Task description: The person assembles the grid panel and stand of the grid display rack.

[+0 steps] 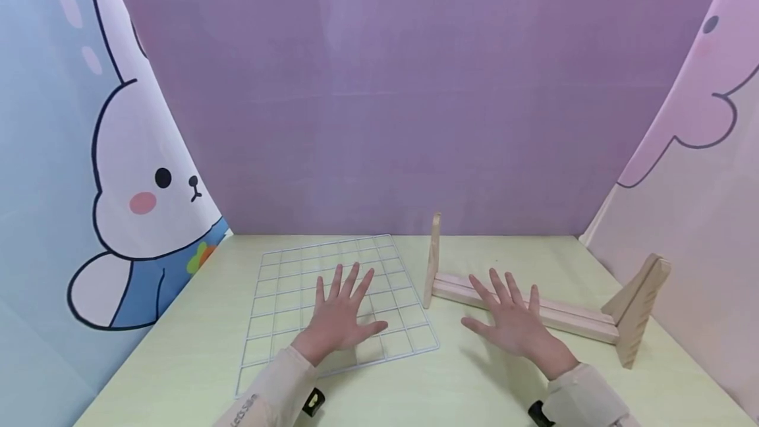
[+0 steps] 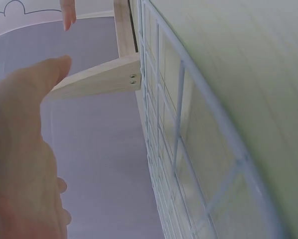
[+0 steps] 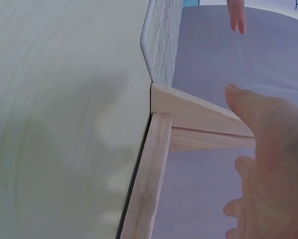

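Note:
A white wire grid panel point(image 1: 279, 305) lies flat on the left part of the table. Over it hovers my left hand point(image 1: 339, 321), fingers straight and spread, holding nothing. To the right stands a wooden frame point(image 1: 584, 321), a grooved crossbar joining two slanted end pieces. My right hand point(image 1: 514, 327) is above the table in front of the crossbar, fingers spread and nothing in them. Both wrist views show each hand raised clear of the surface. In the left wrist view, two small metal fasteners show on the wooden end piece point(image 2: 96, 79) beyond the grid.
The pale wood-grain table point(image 1: 450, 387) reaches back to a purple cloth wall point(image 1: 415, 97). A rabbit-print curtain point(image 1: 148, 216) hangs along the left side, and a pink-and-white printed curtain point(image 1: 700, 216) along the right.

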`<state>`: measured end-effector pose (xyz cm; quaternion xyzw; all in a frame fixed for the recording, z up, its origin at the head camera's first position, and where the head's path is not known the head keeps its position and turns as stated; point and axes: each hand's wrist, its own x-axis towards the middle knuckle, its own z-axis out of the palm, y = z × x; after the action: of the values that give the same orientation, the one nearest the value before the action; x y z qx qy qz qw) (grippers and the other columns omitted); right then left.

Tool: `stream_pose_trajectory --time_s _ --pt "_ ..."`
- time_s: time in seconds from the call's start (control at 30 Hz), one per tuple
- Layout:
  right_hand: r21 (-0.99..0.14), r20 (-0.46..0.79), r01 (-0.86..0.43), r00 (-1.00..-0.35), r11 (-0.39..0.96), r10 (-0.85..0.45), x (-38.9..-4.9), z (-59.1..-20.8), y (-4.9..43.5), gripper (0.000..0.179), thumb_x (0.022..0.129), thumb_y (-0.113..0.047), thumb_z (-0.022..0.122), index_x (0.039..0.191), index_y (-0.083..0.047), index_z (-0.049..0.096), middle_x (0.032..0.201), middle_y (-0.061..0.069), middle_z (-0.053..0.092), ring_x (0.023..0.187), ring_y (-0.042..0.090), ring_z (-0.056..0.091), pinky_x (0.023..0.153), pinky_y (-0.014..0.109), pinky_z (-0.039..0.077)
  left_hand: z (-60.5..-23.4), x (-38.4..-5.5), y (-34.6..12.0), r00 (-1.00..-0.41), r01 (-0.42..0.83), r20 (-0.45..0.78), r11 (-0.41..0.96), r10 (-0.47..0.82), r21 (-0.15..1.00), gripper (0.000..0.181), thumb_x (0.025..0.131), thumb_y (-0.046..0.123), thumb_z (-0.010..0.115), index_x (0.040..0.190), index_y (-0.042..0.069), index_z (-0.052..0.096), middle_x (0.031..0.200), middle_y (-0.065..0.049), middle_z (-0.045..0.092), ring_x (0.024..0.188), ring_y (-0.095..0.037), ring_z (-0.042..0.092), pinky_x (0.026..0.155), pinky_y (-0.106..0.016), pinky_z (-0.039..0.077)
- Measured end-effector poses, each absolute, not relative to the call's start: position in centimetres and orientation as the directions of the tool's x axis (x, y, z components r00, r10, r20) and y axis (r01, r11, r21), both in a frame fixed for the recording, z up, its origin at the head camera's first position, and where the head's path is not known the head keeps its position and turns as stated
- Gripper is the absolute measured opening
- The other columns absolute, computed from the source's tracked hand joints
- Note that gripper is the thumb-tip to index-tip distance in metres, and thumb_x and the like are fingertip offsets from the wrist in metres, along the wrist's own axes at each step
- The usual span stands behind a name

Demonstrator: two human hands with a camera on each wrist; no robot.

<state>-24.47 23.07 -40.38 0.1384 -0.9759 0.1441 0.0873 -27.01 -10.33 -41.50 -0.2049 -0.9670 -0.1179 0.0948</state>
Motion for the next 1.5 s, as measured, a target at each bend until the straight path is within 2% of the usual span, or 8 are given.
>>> stream_pose_trajectory --time_s 0.13,0.3,0.47,0.6,0.83,1.0,1.27,1.5 --pt "-0.274 0.232 -0.310 -0.940 0.911 -0.250 -24.4 -40.2 22.7 0.078 0.093 -0.058 0.057 0.156 -0.017 0.033 0.159 0.027 0.021 0.145 0.052 0.011 0.103 0.077 -0.007 -41.3 -26.7 -11.2 -0.902 0.411 0.240 0.883 0.359 0.225 0.095 0.087 0.067 0.056 0.160 0.019 0.018 0.165 -0.012 0.012 0.149 -0.043 0.001 0.111 -0.070 0.001" --pt "-0.296 0.266 -0.332 -0.929 0.896 -0.256 -24.4 -40.5 22.0 0.074 0.093 -0.053 0.059 0.154 -0.016 0.038 0.150 0.028 0.036 0.139 0.050 0.028 0.102 0.079 0.002 -41.5 -26.4 -12.6 -0.907 0.397 0.252 0.886 0.338 0.240 0.095 0.088 0.069 0.054 0.161 0.020 0.017 0.165 -0.011 0.015 0.150 -0.042 0.002 0.111 -0.070 0.004" --pt "-0.334 0.272 -0.345 -0.926 0.877 -0.261 -24.5 -41.0 21.5 0.072 0.094 -0.052 0.059 0.152 -0.014 0.040 0.145 0.026 0.041 0.134 0.049 0.036 0.102 0.078 0.011 -42.1 -26.1 -14.1 -0.903 0.396 0.288 0.877 0.318 0.274 0.094 0.088 0.063 0.058 0.160 0.017 0.018 0.163 -0.016 0.019 0.149 -0.044 0.008 0.111 -0.071 0.007" --pt "-0.398 0.236 -0.360 -0.929 0.844 -0.286 -24.5 -41.2 21.0 0.071 0.096 -0.049 0.057 0.152 -0.010 0.039 0.144 0.025 0.042 0.133 0.050 0.036 0.100 0.078 0.015 -42.4 -25.9 -15.3 -0.895 0.401 0.328 0.868 0.303 0.292 0.093 0.089 0.056 0.063 0.159 0.013 0.020 0.161 -0.019 0.023 0.147 -0.046 0.014 0.110 -0.072 0.012" --pt "-0.538 0.148 -0.355 -0.933 0.765 -0.329 -24.6 -41.7 20.3 0.067 0.100 -0.041 0.056 0.153 -0.006 0.034 0.149 0.026 0.038 0.139 0.053 0.026 0.103 0.078 0.008 -42.7 -25.3 -17.5 -0.862 0.426 0.429 0.845 0.270 0.324 0.085 0.091 0.047 0.065 0.156 0.008 0.027 0.153 -0.022 0.035 0.138 -0.049 0.032 0.101 -0.073 0.029" --pt "-0.587 0.144 -0.362 -0.927 0.724 -0.346 -24.5 -42.2 19.8 0.061 0.101 -0.034 0.055 0.151 -0.003 0.037 0.149 0.025 0.038 0.137 0.054 0.028 0.102 0.078 0.015 -42.9 -24.9 -19.3 -0.852 0.426 0.469 0.829 0.232 0.363 0.078 0.093 0.039 0.065 0.154 0.003 0.031 0.148 -0.024 0.041 0.130 -0.049 0.041 0.092 -0.072 0.038" --pt "-0.750 0.100 -0.343 -0.904 0.566 -0.415 -24.7 -42.6 18.9 0.055 0.104 -0.020 0.050 0.148 0.008 0.034 0.140 0.031 0.041 0.129 0.050 0.038 0.101 0.067 0.034 -42.7 -24.3 -22.6 -0.925 0.315 0.350 0.811 0.147 0.493 0.079 0.099 0.042 0.056 0.153 -0.005 0.024 0.146 -0.036 0.036 0.131 -0.056 0.036 0.097 -0.073 0.033" --pt "-0.866 -0.009 -0.220 -0.891 0.449 -0.453 -24.8 -43.1 18.2 0.059 0.104 -0.025 0.048 0.151 0.005 0.027 0.137 0.024 0.042 0.127 0.043 0.040 0.100 0.063 0.037 -42.3 -24.1 -24.9 -0.985 0.158 0.159 0.761 0.072 0.630 0.071 0.101 0.023 0.047 0.154 -0.009 0.012 0.146 -0.039 0.031 0.133 -0.058 0.029 0.104 -0.071 0.027"
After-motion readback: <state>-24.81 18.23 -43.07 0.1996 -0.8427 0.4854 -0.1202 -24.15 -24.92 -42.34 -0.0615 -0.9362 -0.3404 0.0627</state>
